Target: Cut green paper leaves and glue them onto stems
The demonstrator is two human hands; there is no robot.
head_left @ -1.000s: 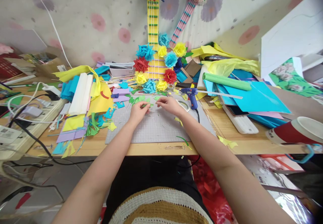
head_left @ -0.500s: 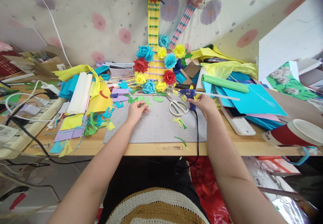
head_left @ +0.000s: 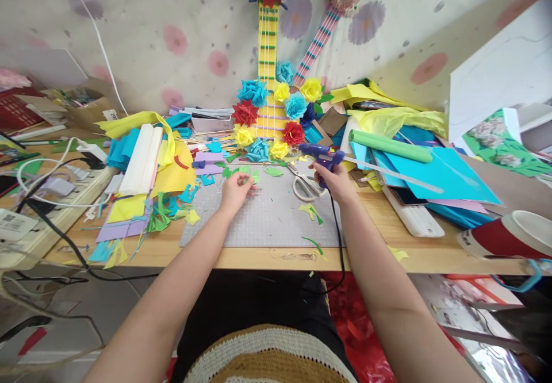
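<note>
Taking the mat's centre as the clock's middle, 12 toward the wall. Right hand point(head_left: 336, 183) at 2 o'clock: grip wrapped round the handle of a glue gun point(head_left: 324, 156), hard blue plastic, nozzle directed toward 9, a long, straight, pale glue stick point(head_left: 397, 176) projecting from its rear toward 3. Black cord point(head_left: 337, 228), smooth and round, falls over the front edge at 4. Left hand point(head_left: 234, 192) at 10: fingers curled, tips beside small green paper; cannot tell whether this grip is closed on a piece. Green paper leaves point(head_left: 237, 170), thin and pointed, cluster at 11; a single oval leaf point(head_left: 273, 171) lies flat at 12. Scissors point(head_left: 307, 187), pale looped handles, rest at 2, near the right hand. Mat point(head_left: 271, 228) grey, flat, finely gridded, on a wooden surface point(head_left: 259, 258) with visible grain. Narrow green strip point(head_left: 313, 245), curved, at 4. Standing at 12: yellow guitar shape point(head_left: 267, 43), white strings, ruffled paper flowers point(head_left: 257, 150) round its body. Crepe rolls point(head_left: 140, 159), soft, white and blue, at 10; green paper roll point(head_left: 390, 145), tight cylinder, at 2.
</note>
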